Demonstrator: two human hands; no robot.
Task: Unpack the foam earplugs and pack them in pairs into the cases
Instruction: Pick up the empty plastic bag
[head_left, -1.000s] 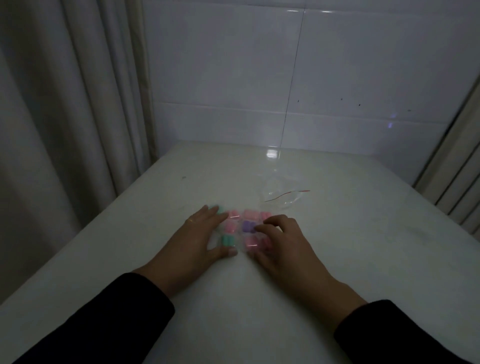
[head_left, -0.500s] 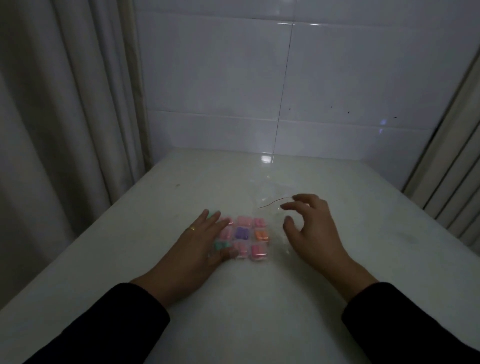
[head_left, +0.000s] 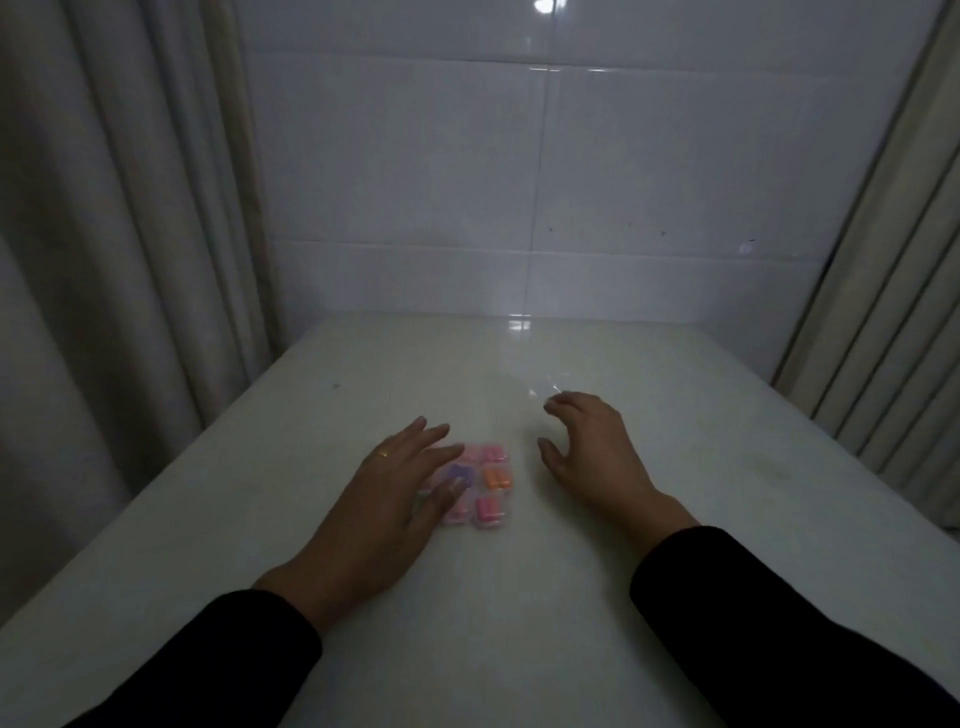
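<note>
The little clear cases (head_left: 480, 486) sat packed together in a block near the middle of the white table (head_left: 727, 493), each with coloured foam earplugs (head_left: 497, 477) showing through: pink, orange, one purple. The left hand (head_left: 387, 506) lay flat over the block's left side, fingers straight, pressing rather than gripping. The right hand (head_left: 592, 449) hovered just beside the block on the other side, fingers loosely curled and holding nothing that I could make out (a faint glint of clear plastic film (head_left: 545, 387) lay by its fingertips, too dim to tell whether they touched it). From where I stood, the cases looked light and stiff, apt to skate on that glossy top, so I would have pinched one by its outer edges while the other hand steadied the rest. The plugs themselves should be soft and squashy, easily dropped.
</note>
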